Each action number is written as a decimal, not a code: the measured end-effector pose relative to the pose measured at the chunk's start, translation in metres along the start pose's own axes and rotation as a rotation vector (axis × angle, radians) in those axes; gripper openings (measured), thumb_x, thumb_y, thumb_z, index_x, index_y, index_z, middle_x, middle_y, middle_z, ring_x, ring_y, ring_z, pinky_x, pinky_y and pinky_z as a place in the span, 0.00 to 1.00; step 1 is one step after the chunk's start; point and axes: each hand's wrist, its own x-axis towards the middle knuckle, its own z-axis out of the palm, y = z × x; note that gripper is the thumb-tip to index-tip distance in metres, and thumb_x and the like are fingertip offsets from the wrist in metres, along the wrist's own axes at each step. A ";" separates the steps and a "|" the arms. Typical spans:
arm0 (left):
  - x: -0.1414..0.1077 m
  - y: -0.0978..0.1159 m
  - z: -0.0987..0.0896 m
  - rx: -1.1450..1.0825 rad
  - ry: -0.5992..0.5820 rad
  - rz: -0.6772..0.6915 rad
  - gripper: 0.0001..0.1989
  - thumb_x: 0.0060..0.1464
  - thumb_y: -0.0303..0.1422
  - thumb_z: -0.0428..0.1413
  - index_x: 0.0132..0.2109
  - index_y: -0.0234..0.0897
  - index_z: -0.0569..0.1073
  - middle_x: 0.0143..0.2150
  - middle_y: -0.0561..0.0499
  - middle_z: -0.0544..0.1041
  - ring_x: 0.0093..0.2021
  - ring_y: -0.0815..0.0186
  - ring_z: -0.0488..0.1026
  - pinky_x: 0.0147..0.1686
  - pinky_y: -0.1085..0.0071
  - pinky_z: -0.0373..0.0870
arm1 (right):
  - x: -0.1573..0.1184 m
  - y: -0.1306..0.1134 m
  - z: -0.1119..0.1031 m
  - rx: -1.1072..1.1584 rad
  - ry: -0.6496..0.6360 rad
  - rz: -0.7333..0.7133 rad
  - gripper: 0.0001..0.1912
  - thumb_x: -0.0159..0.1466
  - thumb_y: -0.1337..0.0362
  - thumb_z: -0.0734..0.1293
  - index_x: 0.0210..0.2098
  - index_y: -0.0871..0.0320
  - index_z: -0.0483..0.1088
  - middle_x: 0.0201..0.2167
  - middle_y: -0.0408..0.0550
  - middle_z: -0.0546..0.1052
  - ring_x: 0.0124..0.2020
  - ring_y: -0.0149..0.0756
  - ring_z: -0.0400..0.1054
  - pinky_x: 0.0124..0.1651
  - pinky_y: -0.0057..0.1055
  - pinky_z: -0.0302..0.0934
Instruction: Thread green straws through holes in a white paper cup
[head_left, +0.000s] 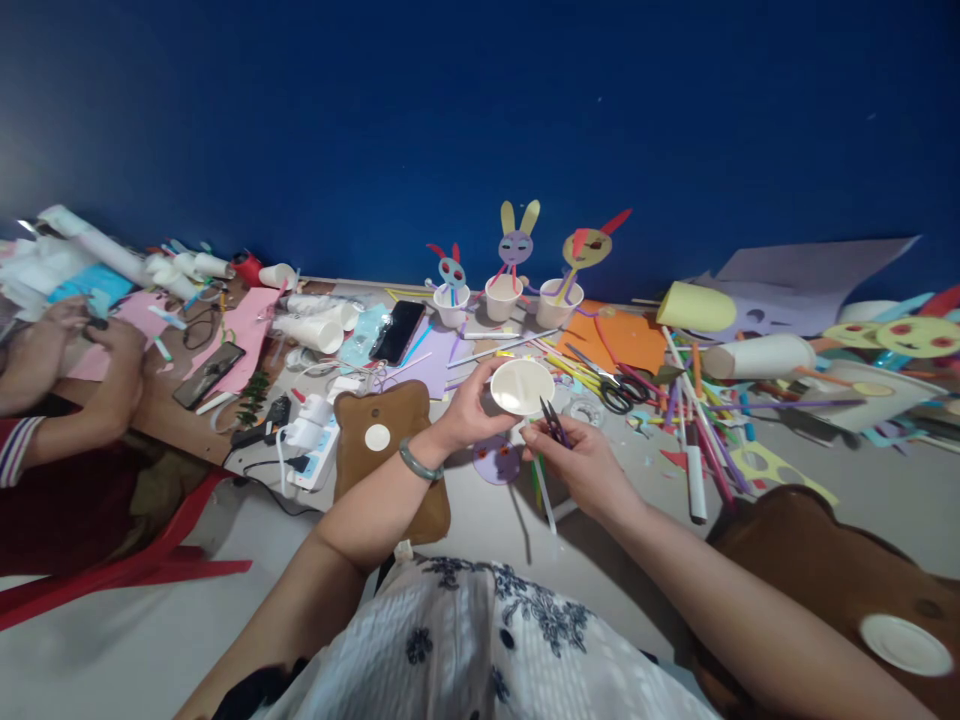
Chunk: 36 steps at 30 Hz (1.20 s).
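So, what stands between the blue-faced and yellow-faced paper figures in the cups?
In the head view, a purple-faced figure in its own white cup.

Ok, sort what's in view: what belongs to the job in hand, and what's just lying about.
In the job:
- paper cup, in the left hand
- pointed scissors, in the right hand
- purple paper disc just below, probably

Seemingly lying about:
- black phone toward the back
- power strip
- black-handled scissors
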 end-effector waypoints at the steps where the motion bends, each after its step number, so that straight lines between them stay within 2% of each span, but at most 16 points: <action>1: 0.000 0.000 0.000 -0.001 0.001 -0.005 0.38 0.48 0.42 0.66 0.63 0.37 0.62 0.62 0.37 0.71 0.63 0.50 0.70 0.65 0.52 0.64 | 0.000 0.000 0.000 -0.001 0.000 0.002 0.20 0.57 0.47 0.75 0.29 0.58 0.73 0.20 0.42 0.75 0.18 0.25 0.53 0.22 0.28 0.44; 12: 0.000 0.000 0.000 0.009 0.023 -0.023 0.36 0.48 0.42 0.66 0.61 0.37 0.63 0.62 0.38 0.71 0.63 0.51 0.70 0.63 0.55 0.68 | -0.002 -0.005 0.001 -0.011 0.000 0.019 0.20 0.57 0.46 0.75 0.28 0.58 0.73 0.20 0.42 0.73 0.20 0.28 0.57 0.23 0.28 0.47; 18: 0.001 0.001 0.001 0.008 0.030 -0.035 0.36 0.47 0.37 0.66 0.61 0.37 0.63 0.62 0.38 0.71 0.63 0.51 0.70 0.63 0.54 0.68 | -0.003 -0.005 0.000 -0.018 0.000 0.020 0.21 0.57 0.46 0.74 0.29 0.58 0.73 0.20 0.42 0.74 0.19 0.27 0.56 0.23 0.28 0.47; 27: 0.000 0.002 0.002 0.020 0.038 -0.026 0.36 0.48 0.40 0.66 0.61 0.36 0.64 0.61 0.38 0.72 0.62 0.51 0.71 0.63 0.54 0.67 | -0.002 -0.004 0.001 0.008 0.005 0.008 0.21 0.57 0.46 0.75 0.28 0.58 0.73 0.20 0.42 0.74 0.20 0.28 0.58 0.23 0.28 0.49; 36: 0.000 0.010 -0.002 0.030 -0.027 0.018 0.36 0.49 0.39 0.64 0.64 0.38 0.63 0.64 0.38 0.70 0.64 0.49 0.69 0.66 0.51 0.63 | -0.001 0.000 0.002 -0.003 0.022 0.004 0.20 0.57 0.46 0.75 0.28 0.57 0.73 0.21 0.43 0.75 0.20 0.29 0.59 0.23 0.28 0.49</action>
